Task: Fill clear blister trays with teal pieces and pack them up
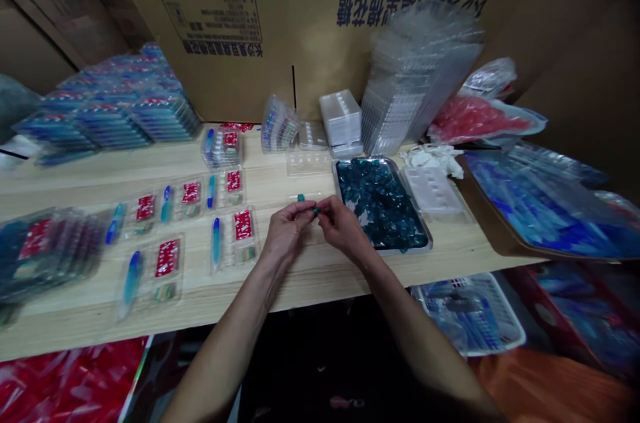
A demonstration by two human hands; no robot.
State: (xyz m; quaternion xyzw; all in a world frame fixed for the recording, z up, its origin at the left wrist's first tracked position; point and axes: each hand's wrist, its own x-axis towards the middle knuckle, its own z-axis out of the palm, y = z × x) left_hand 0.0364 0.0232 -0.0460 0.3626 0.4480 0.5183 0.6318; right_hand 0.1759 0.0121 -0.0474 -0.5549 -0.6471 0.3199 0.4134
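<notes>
At wooden surface [300, 280], beside metal tray [413, 204]: your left hand [287, 230] and right hand [343, 223] close together, fingers [306, 207] of both pinched on small teal piece [315, 210]. Second teal piece [301, 197] sits on clear plastic insert [293, 197] just ahead. Red-card blister packs [243, 225] lie in rows at left; stacked packs [50, 253] beyond. Tray heaped with teal pieces: many left.

Dim, warm indoor light, soft shadows, darkened corners, fisheye bending toward the edges, blur across the stacked plastic trays [417, 70], faint glare on the metal tray [381, 204]
</notes>
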